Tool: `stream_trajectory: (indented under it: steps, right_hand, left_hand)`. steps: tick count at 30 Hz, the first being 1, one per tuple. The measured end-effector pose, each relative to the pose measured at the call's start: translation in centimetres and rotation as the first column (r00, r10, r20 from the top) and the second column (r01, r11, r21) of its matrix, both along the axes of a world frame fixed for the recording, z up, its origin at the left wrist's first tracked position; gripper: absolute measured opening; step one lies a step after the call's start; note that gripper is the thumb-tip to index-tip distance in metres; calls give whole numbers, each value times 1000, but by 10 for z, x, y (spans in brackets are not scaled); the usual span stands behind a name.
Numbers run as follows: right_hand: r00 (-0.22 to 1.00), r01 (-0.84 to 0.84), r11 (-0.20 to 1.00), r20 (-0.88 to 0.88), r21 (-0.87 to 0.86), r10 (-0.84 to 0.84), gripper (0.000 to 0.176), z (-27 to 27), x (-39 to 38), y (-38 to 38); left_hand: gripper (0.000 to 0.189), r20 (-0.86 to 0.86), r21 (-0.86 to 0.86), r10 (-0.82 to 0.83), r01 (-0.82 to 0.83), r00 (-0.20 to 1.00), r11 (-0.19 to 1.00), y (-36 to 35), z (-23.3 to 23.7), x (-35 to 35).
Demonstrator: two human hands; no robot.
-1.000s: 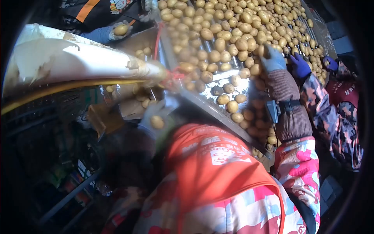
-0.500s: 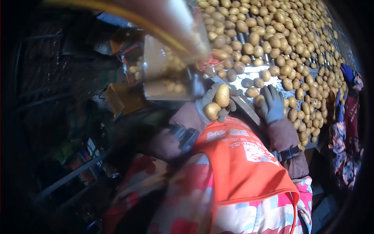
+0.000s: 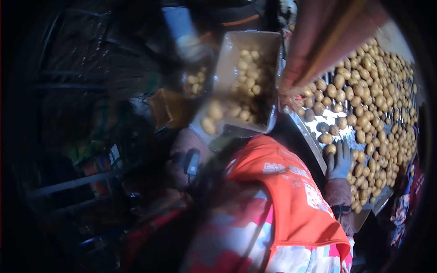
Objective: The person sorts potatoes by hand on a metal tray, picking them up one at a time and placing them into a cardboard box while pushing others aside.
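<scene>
Beside the blurred left hand [image 3: 199,126], grasping two rounded tan potatoes [image 3: 215,110], a lined carton [image 3: 226,52] holds more; the right hand [image 3: 341,165] is open near others.

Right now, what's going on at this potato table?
Someone in an orange vest is handling potatoes with gloved hands. The left hand holds two potatoes by the near end of a plastic-lined box partly filled with potatoes; blur hides the exact grip. The right hand is spread on the table, fingers beside a potato, with many more spread beyond. Another person's blue sleeve shows past the box.
</scene>
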State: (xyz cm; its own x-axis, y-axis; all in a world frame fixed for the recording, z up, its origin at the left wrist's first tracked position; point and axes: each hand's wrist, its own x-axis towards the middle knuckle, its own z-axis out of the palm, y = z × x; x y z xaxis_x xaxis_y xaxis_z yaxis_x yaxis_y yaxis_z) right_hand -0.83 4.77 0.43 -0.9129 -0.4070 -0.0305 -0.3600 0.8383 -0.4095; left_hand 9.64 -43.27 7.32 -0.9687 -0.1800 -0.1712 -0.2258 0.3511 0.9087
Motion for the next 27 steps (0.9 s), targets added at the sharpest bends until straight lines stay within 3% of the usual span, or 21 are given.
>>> stream_trajectory:
  steps: [1,2,3,5,7,8,9,10,12,13,14,16,19,22,23,25,27]
  right_hand:
    - [976,-62,998,-211,-28,55,49,-40,2,15]
    - [992,-70,990,-96,119,81,50,-23,0,8]
    - [993,-51,996,-103,68,58,50,-21,1,4]
    - [987,-53,999,-152,5,53,50,-25,0,5]
    - [980,-96,994,-169,58,104,51,-46,1,20]
    - [974,-52,997,-220,49,61,37,-42,2,12]
    - [870,-151,988,-477,-17,124,28,-38,1,11]
    - [940,-74,990,-339,-120,29,24,-29,-5,12]
    - [936,-42,981,-350,-189,-27,35,-27,-7,20]
    - [900,-74,971,-435,-227,-33,38,-33,-8,25]
    - [964,71,983,-241,-172,-112,45,-28,-1,24]
    - [928,179,969,-299,-168,-224,39,-28,4,21]
    - [895,304,925,-264,-228,-359,32,-31,29,31]
    - [869,456,847,-67,-273,-490,25,-24,47,64]
    - [817,447,857,-272,-257,-508,22,-25,58,71]
    - [787,548,801,-177,-241,-591,26,-18,69,90]
    - [715,646,738,-182,-196,-675,30,-20,87,116]
  left_hand:
    - [41,97,-319,-84,110,992,941,-23,11,-5]
    - [44,268,-461,12,117,963,880,-53,-3,-10]
    - [49,434,-574,110,180,894,799,-83,-16,-15]
    - [49,592,-649,294,227,751,727,-124,-46,-17]
    - [49,563,-648,305,182,768,740,-134,-58,-13]
    - [49,541,-622,268,164,797,766,-129,-68,-10]
    - [49,503,-553,206,129,839,823,-119,-69,-16]
    - [49,459,-443,138,91,877,892,-106,-69,-21]
    - [49,438,-54,28,-5,899,999,-70,-59,-45]
    - [49,472,175,-18,-73,881,982,-47,-52,-57]
    - [49,513,370,-78,-139,855,918,-20,-46,-68]
    - [49,576,611,-220,-237,787,755,37,-40,-85]
    - [49,615,713,-412,-252,673,654,119,-38,-89]
    - [53,676,626,-424,-165,602,763,199,-41,-106]
    - [52,648,660,-474,-130,595,740,218,-46,-112]
    - [52,599,718,-562,-72,570,692,247,-59,-122]
    - [52,614,669,-497,-69,614,740,293,-44,-124]
